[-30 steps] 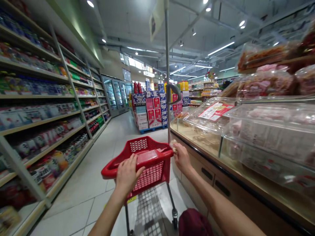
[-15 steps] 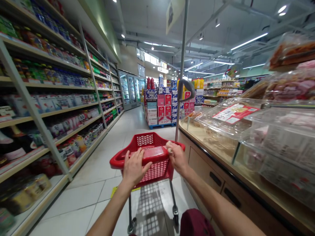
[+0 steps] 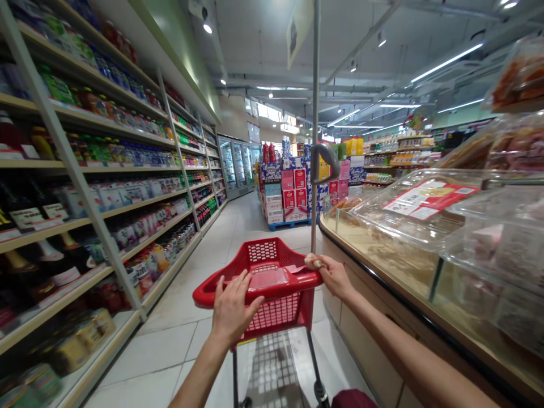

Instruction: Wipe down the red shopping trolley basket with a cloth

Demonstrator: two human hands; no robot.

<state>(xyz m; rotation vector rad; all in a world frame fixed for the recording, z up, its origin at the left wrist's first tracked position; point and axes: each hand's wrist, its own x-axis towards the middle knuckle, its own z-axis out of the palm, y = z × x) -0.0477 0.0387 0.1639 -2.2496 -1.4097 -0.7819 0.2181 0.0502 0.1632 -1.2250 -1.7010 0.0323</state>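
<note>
A red plastic shopping cart point(image 3: 272, 309) stands in front of me, its mesh basket opening away from me. Spread fingers of my left hand point(image 3: 233, 306) rest flat over the left part of the cart handle point(image 3: 272, 280), thumb apart. At the handle's right end my right hand point(image 3: 334, 276) is closed, fingers curled over the rim. A small pale patch shows at those fingers; I cannot make out what it is. Beside them on the handle's inner edge lies a pinkish flap point(image 3: 295, 269).
Drink shelves point(image 3: 140, 170) line the left side. On the right runs a food counter point(image 3: 357, 232) with clear plastic packs point(image 3: 416, 204), close to the cart. A grey pole point(image 3: 315, 226) rises at its corner. Stacked cartons point(image 3: 293, 195) on a blue pallet stand ahead, near glass-door fridges point(image 3: 236, 164).
The view has swung slightly left, so shelves, cartons and counter sit farther right. The cart's right end and my right hand have shifted right; both hands stay at the handle.
</note>
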